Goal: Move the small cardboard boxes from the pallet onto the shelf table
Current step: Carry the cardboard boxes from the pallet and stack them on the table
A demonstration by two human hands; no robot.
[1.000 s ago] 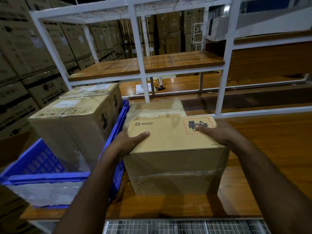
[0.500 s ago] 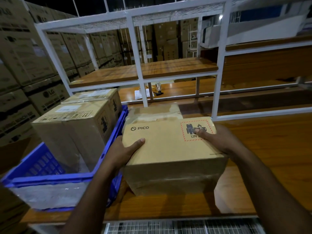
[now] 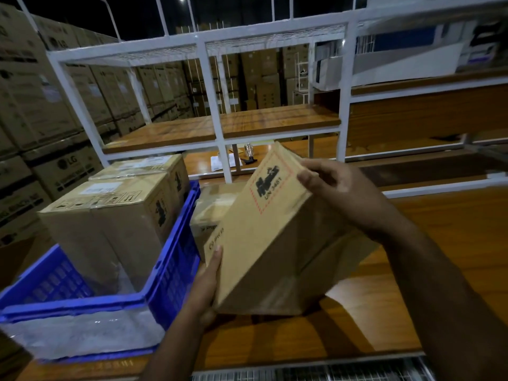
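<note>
Both hands hold one small cardboard box tilted above the wooden tabletop. Its long axis runs from lower left to upper right, the printed face with the red dashed label turned up and to the left. The left hand grips the low near corner, thumb laid on the printed face; the right hand curls its fingers over the raised far end. The box's bottom edge sits near the tabletop; contact cannot be told. Just behind it rests a second box. Left of both, a blue crate holds two taller boxes. Bare wood lies open to the right, bounded behind by the white shelf frame.
</note>
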